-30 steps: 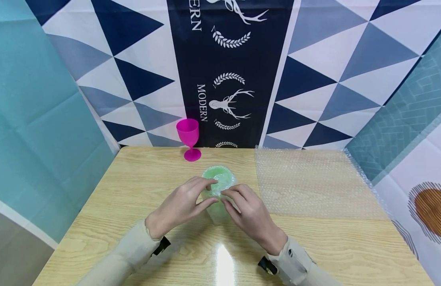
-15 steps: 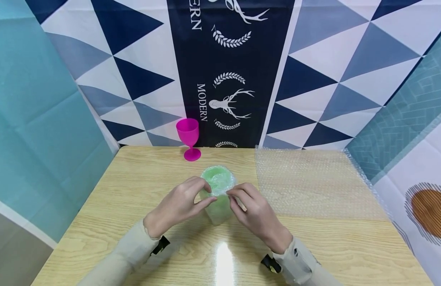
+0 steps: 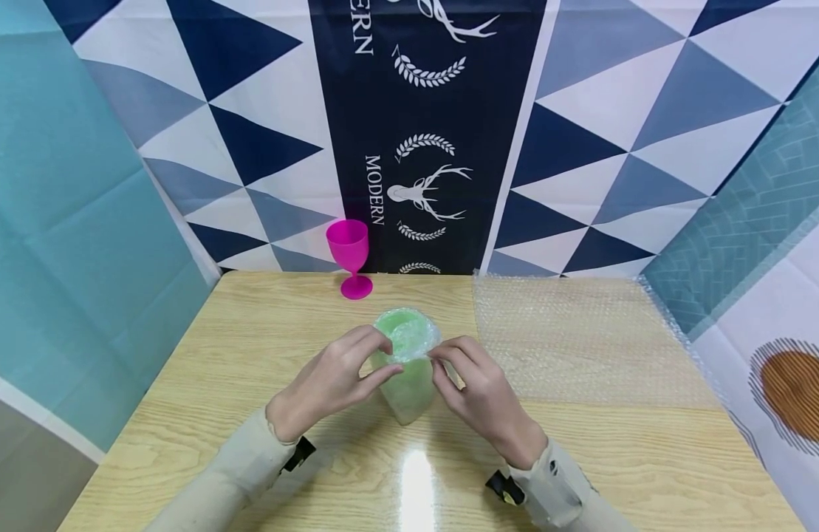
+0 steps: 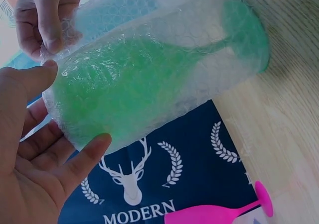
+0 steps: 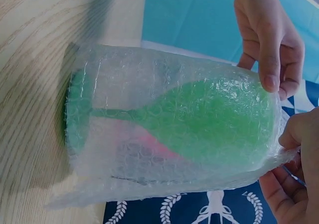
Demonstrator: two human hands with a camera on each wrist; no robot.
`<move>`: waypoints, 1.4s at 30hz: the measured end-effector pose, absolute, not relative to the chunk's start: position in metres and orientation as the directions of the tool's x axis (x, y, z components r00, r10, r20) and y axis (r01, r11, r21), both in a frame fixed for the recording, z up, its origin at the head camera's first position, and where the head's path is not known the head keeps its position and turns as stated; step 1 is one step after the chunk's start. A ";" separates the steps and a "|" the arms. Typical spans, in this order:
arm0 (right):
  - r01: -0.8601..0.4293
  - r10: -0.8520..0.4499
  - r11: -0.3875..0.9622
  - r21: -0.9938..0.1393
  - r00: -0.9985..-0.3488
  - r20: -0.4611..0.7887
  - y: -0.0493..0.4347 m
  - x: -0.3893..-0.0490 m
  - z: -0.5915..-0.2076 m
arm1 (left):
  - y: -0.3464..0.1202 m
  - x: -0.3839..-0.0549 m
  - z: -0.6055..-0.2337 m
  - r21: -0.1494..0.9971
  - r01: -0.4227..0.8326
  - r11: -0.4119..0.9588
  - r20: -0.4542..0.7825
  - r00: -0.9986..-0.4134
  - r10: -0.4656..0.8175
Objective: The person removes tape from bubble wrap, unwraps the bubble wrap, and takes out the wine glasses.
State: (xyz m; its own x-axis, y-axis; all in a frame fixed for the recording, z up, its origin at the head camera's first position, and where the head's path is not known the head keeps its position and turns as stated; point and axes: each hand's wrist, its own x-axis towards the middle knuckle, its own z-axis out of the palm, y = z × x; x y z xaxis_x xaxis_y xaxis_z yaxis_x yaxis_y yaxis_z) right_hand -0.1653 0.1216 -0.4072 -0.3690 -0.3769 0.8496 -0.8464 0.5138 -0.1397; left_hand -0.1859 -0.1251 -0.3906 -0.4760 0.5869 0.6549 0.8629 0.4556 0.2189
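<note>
A green goblet (image 5: 219, 119) stands upright on the wooden table, wrapped in clear bubble wrap (image 5: 109, 64) that extends past its rim. Its bowl, thin stem and round base show through the wrap in both wrist views. My left hand (image 3: 332, 380) holds the wrapped goblet near the rim, thumb on the near side and fingers on the far side. On the other side, my right hand (image 3: 482, 395) pinches the loose edge of the bubble wrap between thumb and fingers. A loose flap of wrap runs down the right side.
A pink goblet (image 3: 348, 255) stands upright at the back of the table, left of centre. One flat sheet of bubble wrap (image 3: 582, 340) lies at the back right. Patterned cloth (image 3: 422, 111) hangs behind the table (image 3: 249, 347).
My right hand has shifted slightly right, pulling the wrap's edge with it. A flap of wrap now spreads wider at the lower front. My left hand's fingers have drawn back slightly left.
</note>
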 end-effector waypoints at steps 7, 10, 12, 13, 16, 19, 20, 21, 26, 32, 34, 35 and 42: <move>-0.842 -0.365 0.523 -0.136 -0.365 0.857 0.122 -0.166 -0.407 | -0.125 -0.187 -0.389 0.193 0.867 0.460 0.642 -0.466 0.609; -0.837 -0.362 0.529 -0.139 -0.371 0.855 0.123 -0.165 -0.408 | -0.125 -0.187 -0.388 0.183 0.866 0.466 0.632 -0.467 0.619; -0.835 -0.361 0.532 -0.142 -0.375 0.854 0.123 -0.165 -0.409 | -0.125 -0.187 -0.388 0.176 0.865 0.469 0.628 -0.466 0.624; -0.833 -0.361 0.535 -0.142 -0.377 0.853 0.124 -0.165 -0.409 | -0.125 -0.187 -0.388 0.172 0.866 0.470 0.627 -0.464 0.626; -0.829 -0.356 0.539 -0.147 -0.383 0.852 0.125 -0.164 -0.410 | -0.125 -0.187 -0.389 0.165 0.867 0.471 0.625 -0.461 0.630; -0.825 -0.350 0.545 -0.151 -0.387 0.853 0.127 -0.164 -0.411 | -0.126 -0.186 -0.388 0.163 0.869 0.467 0.620 -0.459 0.637; -0.824 -0.348 0.545 -0.153 -0.389 0.853 0.128 -0.164 -0.411 | -0.126 -0.186 -0.388 0.163 0.869 0.467 0.617 -0.459 0.639; -0.823 -0.346 0.546 -0.155 -0.390 0.853 0.129 -0.164 -0.411 | -0.126 -0.186 -0.388 0.163 0.869 0.467 0.615 -0.460 0.641; -0.817 -0.338 0.552 -0.166 -0.401 0.851 0.132 -0.164 -0.413 | -0.129 -0.187 -0.387 0.168 0.872 0.460 0.613 -0.457 0.644; -0.807 -0.312 0.559 -0.191 -0.418 0.853 0.135 -0.164 -0.414 | -0.131 -0.190 -0.386 0.179 0.886 0.429 0.614 -0.441 0.655; -0.809 -0.306 0.552 -0.201 -0.421 0.854 0.136 -0.164 -0.415 | -0.132 -0.191 -0.386 0.188 0.888 0.419 0.616 -0.439 0.654; -0.810 -0.304 0.550 -0.206 -0.423 0.854 0.137 -0.164 -0.415 | -0.133 -0.191 -0.386 0.191 0.890 0.414 0.618 -0.436 0.654; -0.798 -0.285 0.553 -0.241 -0.453 0.845 0.140 -0.164 -0.418 | -0.135 -0.195 -0.386 0.188 0.903 0.387 0.621 -0.414 0.665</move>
